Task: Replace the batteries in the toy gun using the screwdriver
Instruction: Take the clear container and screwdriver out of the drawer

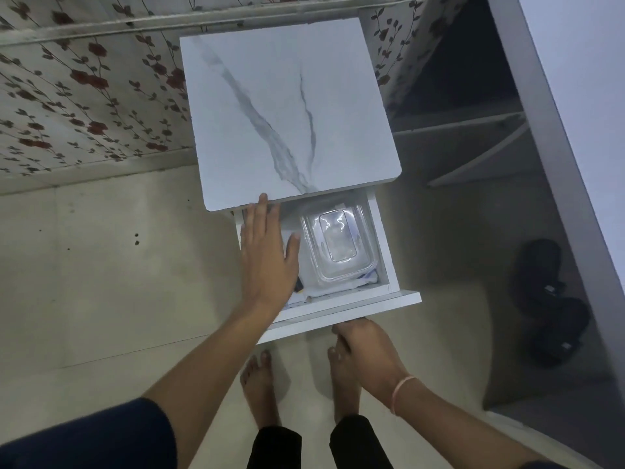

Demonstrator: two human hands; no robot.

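Observation:
A white drawer stands pulled out from under a marble-patterned cabinet top. My left hand reaches into the drawer's left side with straight fingers, palm down, over papers and small items. My right hand grips the underside of the drawer front, its fingers curled under the edge. A clear plastic container with a lid lies in the right half of the drawer. No toy gun, screwdriver or batteries can be made out.
Floral wallpaper covers the wall behind the cabinet. My bare feet stand on the pale tiled floor in front of it. A white table edge runs along the right, with dark sandals on the floor beneath.

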